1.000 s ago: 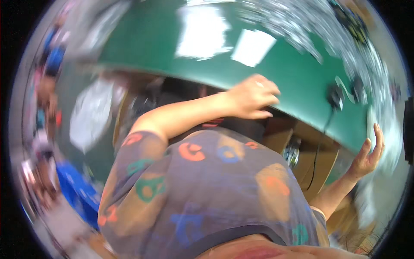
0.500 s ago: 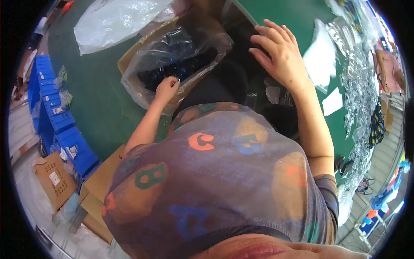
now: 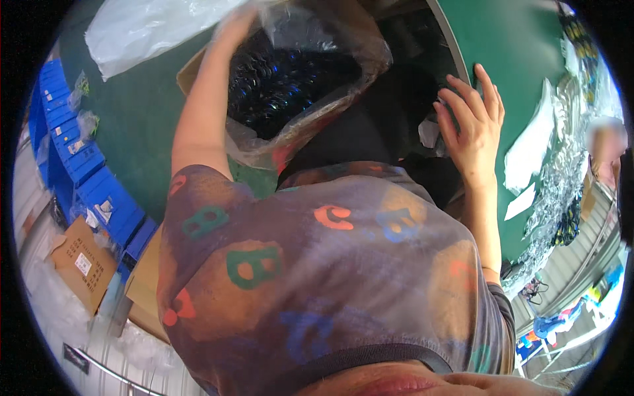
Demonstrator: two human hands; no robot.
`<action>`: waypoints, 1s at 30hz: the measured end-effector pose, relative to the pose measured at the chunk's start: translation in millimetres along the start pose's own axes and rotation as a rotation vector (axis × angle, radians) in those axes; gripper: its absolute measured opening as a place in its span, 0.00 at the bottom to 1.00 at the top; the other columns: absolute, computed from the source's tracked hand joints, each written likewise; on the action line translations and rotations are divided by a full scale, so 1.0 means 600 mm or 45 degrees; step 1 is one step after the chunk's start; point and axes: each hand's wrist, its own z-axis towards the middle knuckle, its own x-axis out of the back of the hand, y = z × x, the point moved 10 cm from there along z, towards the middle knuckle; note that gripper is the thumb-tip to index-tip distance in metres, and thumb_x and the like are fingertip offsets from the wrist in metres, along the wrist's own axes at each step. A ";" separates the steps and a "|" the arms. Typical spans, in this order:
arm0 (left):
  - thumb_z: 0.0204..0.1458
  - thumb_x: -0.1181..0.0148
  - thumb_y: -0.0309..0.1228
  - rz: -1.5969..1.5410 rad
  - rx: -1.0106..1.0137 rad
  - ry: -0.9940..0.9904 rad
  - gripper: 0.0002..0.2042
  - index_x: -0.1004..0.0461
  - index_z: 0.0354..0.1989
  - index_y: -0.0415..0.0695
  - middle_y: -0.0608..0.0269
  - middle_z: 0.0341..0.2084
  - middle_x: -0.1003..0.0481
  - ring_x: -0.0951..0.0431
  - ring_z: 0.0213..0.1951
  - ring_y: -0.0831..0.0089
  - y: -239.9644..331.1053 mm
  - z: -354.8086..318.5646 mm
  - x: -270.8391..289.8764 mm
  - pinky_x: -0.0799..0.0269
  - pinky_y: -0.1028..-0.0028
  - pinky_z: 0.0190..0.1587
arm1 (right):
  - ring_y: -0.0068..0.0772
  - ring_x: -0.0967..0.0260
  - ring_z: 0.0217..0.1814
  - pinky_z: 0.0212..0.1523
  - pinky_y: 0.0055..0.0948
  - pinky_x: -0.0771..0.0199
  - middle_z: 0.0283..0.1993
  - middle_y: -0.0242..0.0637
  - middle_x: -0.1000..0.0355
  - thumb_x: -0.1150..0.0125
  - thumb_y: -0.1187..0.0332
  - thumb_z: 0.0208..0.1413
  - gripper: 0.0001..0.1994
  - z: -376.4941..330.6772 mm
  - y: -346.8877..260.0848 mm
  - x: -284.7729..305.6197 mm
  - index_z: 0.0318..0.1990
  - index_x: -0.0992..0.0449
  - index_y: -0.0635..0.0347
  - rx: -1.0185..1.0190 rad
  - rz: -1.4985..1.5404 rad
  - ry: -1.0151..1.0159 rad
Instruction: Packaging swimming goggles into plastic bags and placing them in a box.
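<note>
A cardboard box (image 3: 190,71) with a clear plastic liner bag (image 3: 370,72) stands in front of me. Inside lie many shiny black pieces (image 3: 284,82) with blue glints; their kind is too small to make out. My left hand (image 3: 239,23) reaches to the far left side of the box, against the liner's film. Motion smears its fingers, so its grip is unclear. Over on the right, my right hand (image 3: 474,122) has its fingers spread near the edge of the green table and holds nothing.
A large white plastic bag (image 3: 148,33) lies beyond the box. Blue bins (image 3: 109,204) line the left, above an open carton (image 3: 82,264). White sheets (image 3: 530,148) and crumpled clear wrap (image 3: 561,165) lie right. Another person (image 3: 606,155) is at the far right.
My left hand has moved from the near side of the box to its far left side. More black pieces show inside the liner. My right hand has come lower in the picture, fingers still spread.
</note>
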 end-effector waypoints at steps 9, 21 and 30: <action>0.62 0.44 0.33 -0.572 0.154 0.029 0.11 0.19 0.46 0.43 0.66 0.40 0.18 0.20 0.45 0.73 -0.122 -0.122 -0.105 0.27 0.71 0.51 | 0.47 0.39 0.72 0.69 0.52 0.42 0.53 0.28 0.22 0.29 0.69 0.51 0.09 0.024 0.003 -0.013 0.41 0.18 0.51 -0.061 0.068 -0.064; 0.50 0.41 0.68 -0.292 0.909 -0.217 0.34 0.17 0.37 0.44 0.68 0.28 0.20 0.20 0.30 0.76 -0.353 -0.192 -0.070 0.26 0.73 0.34 | 0.49 0.40 0.73 0.71 0.51 0.46 0.51 0.29 0.21 0.29 0.69 0.51 0.09 0.026 0.013 -0.025 0.40 0.18 0.52 -0.121 0.056 -0.122; 0.56 0.36 0.53 -0.433 0.852 0.207 0.28 0.20 0.49 0.37 0.54 0.44 0.17 0.18 0.46 0.62 -0.385 -0.213 -0.049 0.25 0.65 0.52 | 0.51 0.38 0.72 0.71 0.53 0.45 0.49 0.30 0.20 0.29 0.68 0.51 0.08 0.029 0.022 -0.024 0.40 0.17 0.53 -0.125 0.112 -0.098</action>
